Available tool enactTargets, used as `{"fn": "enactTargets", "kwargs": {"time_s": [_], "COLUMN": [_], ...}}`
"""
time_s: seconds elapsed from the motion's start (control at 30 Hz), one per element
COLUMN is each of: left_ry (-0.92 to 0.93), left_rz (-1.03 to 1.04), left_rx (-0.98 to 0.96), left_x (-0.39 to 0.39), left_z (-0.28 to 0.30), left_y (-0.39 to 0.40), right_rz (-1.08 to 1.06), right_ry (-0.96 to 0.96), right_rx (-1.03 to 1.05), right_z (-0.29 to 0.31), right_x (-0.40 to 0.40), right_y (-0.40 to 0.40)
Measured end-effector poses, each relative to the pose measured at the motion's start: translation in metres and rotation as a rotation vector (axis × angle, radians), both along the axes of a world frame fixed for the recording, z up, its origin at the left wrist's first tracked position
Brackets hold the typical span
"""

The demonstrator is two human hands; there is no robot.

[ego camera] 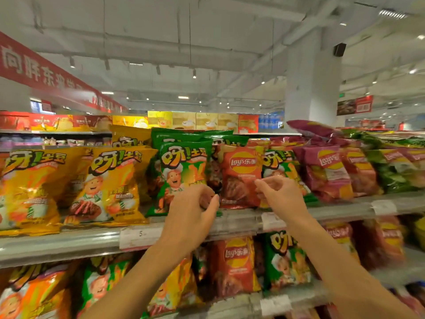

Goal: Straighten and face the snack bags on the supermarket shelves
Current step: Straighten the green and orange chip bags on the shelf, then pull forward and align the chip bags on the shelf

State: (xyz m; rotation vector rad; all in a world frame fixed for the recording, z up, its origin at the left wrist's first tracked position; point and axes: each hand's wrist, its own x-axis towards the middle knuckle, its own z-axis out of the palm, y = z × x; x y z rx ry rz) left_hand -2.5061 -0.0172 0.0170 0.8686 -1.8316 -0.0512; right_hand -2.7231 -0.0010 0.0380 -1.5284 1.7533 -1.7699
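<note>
A red Lay's bag [240, 176] stands upright on the upper shelf [241, 218], between a green potato-chip bag [181, 171] and another green bag [281, 163]. My left hand [193, 212] is at the red bag's lower left corner with thumb and fingers curled towards each other. Whether it pinches a bag edge is hidden. My right hand [279, 193] hovers at the red bag's right edge with loosely curled fingers. Its thumb tip touches the bag front and it holds nothing.
Yellow chip bags [110, 180] fill the shelf to the left, and pink and green Lay's bags [326, 171] lean to the right. The lower shelf [232, 305] holds more red, green and orange bags. Price tags [140, 236] line the shelf rail. A white pillar [312, 88] rises behind.
</note>
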Motion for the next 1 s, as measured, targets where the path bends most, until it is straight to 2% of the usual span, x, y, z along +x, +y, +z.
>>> {"fn": "enactTargets", "kwargs": {"time_s": [0.2, 0.33, 0.47, 0.6, 0.7, 0.87, 1.0], "left_ry": [0.157, 0.214, 0.211, 0.219, 0.193, 0.269, 0.359], "left_rz": [0.093, 0.146, 0.133, 0.063, 0.008, -0.07, -0.034], "left_rx": [0.113, 0.294, 0.559, 0.697, 0.754, 0.783, 0.735], "left_x": [-0.086, -0.104, -0.106, -0.105, -0.106, -0.102, -0.097], "left_z": [0.007, 0.013, 0.023, 0.028, 0.033, 0.031, 0.028], "left_y": [-0.015, -0.033, -0.05, -0.067, -0.072, -0.072, -0.07], "right_rz": [-0.11, -0.095, 0.067, 0.246, 0.27, 0.351, 0.403], "right_ry": [0.096, 0.151, 0.219, 0.172, 0.203, 0.152, 0.128], "right_rx": [0.041, 0.067, 0.232, 0.489, 0.562, 0.496, 0.426], "right_z": [-0.003, -0.001, 0.006, 0.016, 0.02, 0.017, 0.013], "right_x": [-0.111, -0.144, -0.157, -0.161, -0.162, -0.157, -0.157], "right_y": [-0.002, -0.021, -0.046, -0.065, -0.074, -0.085, -0.088]}}
